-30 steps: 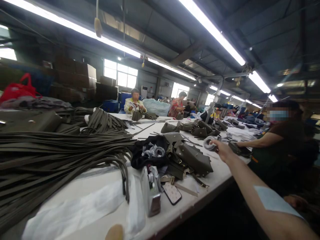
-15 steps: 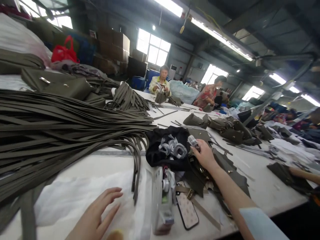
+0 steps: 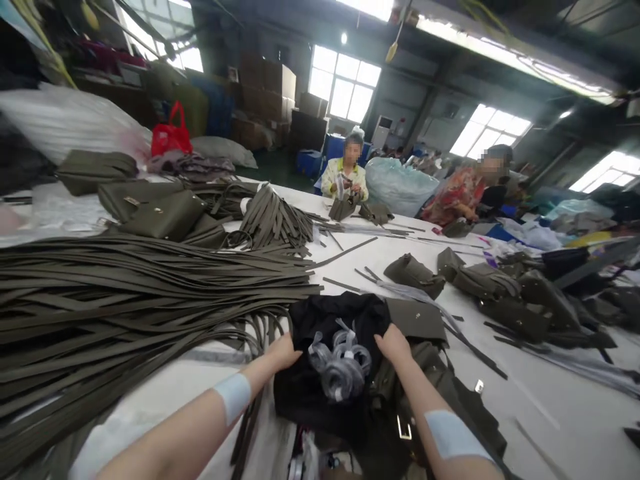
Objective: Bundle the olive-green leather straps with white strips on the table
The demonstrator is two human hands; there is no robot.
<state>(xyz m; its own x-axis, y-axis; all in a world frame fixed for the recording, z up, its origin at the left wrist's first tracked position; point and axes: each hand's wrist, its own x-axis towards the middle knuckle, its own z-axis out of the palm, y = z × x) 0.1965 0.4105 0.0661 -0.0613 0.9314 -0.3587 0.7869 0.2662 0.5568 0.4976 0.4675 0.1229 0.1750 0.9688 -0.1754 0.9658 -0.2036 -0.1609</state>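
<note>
A black cloth [image 3: 325, 310] lies in front of me, with several plastic-wrapped grey coils [image 3: 343, 367] heaped on its middle. My left hand [image 3: 286, 351] grips the cloth's left edge, its fingers closed and partly hidden in the fabric. On the opposite edge, my right hand [image 3: 394, 344] is closed on the cloth too. Just beyond and beside that hand are an olive flap bag [image 3: 417, 319] and other olive leather pieces with a gold buckle [image 3: 404, 429]. A thick bundle of olive straps [image 3: 150, 287] reaches up to the cloth from the left.
More olive bags stand at the back left [image 3: 167, 217] and in a pile on the right [image 3: 525, 300]. A fan of straps [image 3: 277, 217] lies further back on the white table [image 3: 565, 380]. Two people [image 3: 345, 177] [image 3: 457, 193] work across the table.
My right hand has let go of a grey coil and taken the cloth's right edge. My left hand has come up from the table to the left edge. The cloth now lies nearer, over the phone.
</note>
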